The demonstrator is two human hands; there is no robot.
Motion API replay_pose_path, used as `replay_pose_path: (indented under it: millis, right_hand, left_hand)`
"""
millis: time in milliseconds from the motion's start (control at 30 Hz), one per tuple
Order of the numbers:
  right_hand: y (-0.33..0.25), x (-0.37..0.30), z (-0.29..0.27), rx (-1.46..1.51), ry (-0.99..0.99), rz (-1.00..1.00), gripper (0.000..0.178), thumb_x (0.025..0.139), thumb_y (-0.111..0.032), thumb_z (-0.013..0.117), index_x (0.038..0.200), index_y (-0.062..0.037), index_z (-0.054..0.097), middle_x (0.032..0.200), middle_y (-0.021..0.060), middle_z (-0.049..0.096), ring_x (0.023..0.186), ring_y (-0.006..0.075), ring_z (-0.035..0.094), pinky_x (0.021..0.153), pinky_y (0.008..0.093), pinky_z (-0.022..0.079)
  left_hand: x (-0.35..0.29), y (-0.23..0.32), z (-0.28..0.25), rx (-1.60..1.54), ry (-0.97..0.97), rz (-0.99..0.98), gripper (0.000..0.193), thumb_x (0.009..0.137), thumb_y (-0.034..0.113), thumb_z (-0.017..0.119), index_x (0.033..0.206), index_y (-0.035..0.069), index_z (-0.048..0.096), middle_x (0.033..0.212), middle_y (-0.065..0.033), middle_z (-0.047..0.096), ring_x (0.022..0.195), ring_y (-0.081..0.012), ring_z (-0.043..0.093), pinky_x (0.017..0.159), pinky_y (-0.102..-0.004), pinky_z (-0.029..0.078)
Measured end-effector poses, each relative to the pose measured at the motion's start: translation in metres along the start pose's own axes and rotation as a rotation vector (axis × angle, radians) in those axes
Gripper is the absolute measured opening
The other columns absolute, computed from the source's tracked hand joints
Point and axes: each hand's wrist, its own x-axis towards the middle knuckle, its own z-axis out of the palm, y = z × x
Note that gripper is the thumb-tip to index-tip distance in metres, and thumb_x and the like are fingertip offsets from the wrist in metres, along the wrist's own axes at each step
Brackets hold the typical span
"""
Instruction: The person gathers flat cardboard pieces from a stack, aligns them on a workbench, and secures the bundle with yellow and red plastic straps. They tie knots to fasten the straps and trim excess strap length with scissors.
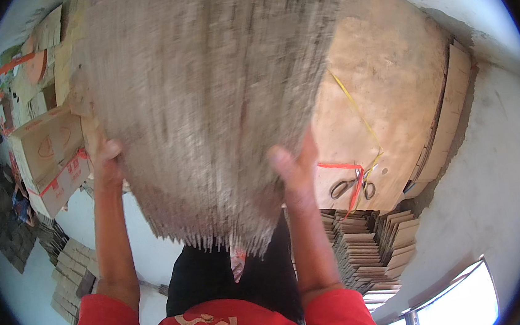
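A thick stack of grey-brown cardboard sheets (pixel 205 105) fills the middle of the head view, raised in front of me and blurred by motion. Its lower edge is uneven, with many thin layers showing. My left hand (pixel 108 157) grips the stack's left side, thumb on the near face and the other fingers mostly hidden. On the opposite side my right hand (pixel 297 164) clasps it the same way, fingers behind the edge. Right of that hand, black-handled scissors (pixel 353 186) lie on a wooden board tabletop (pixel 389 89), partly under a red strap (pixel 356 185).
A yellow strap (pixel 357 107) trails over the board. Folded cardboard (pixel 366 246) is piled below the board's near edge. Left of me stands a cardboard box (pixel 52 150), with more cardboard bundles (pixel 75 271) on the floor. A pale wall (pixel 489 161) runs along the right.
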Motion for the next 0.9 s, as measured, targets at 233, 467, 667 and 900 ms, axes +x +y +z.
replay_pose_path:
  millis: [233,467,667,900]
  right_hand:
    - [0.037,0.083,-0.057,0.061,0.072,0.087,0.056,0.089,-0.029,0.056,0.133,0.0018,0.039,0.124,0.0105,0.052,0.109,0.0202,0.05,0.097,0.0321,0.036]
    - [0.057,0.034,-0.044,0.187,0.147,0.135,0.054,0.089,-0.028,0.054,0.132,0.0017,0.038,0.123,0.0107,0.05,0.109,0.0214,0.049,0.096,0.0332,0.038]
    - [0.067,0.018,-0.04,0.063,0.198,0.138,0.053,0.088,-0.027,0.054,0.131,0.0017,0.039,0.121,0.0109,0.051,0.109,0.0222,0.049,0.097,0.0329,0.036]
    - [0.07,0.009,-0.041,-0.312,0.217,-0.103,0.069,0.087,-0.025,0.054,0.14,0.0055,0.023,0.138,0.0184,0.039,0.124,0.0264,0.038,0.105,0.0336,0.028]
  left_hand:
    - [0.071,-0.031,0.067,0.232,-0.076,-0.148,0.076,0.064,0.018,0.077,0.128,-0.003,0.042,0.112,-0.0144,0.058,0.099,-0.0253,0.059,0.089,-0.037,0.046]
    - [0.038,-0.043,0.05,0.17,-0.134,-0.188,0.083,0.061,0.017,0.081,0.131,0.0,0.04,0.115,-0.0137,0.058,0.103,-0.024,0.058,0.092,-0.0375,0.045]
    - [0.025,-0.065,0.03,0.275,-0.111,-0.158,0.093,0.056,0.019,0.084,0.133,-0.002,0.036,0.123,-0.0135,0.054,0.114,-0.0235,0.051,0.1,-0.0354,0.038]
    - [0.021,-0.056,0.03,0.206,-0.079,-0.124,0.103,0.052,0.021,0.085,0.138,-0.001,0.032,0.129,-0.0143,0.05,0.12,-0.0257,0.047,0.104,-0.0354,0.033]
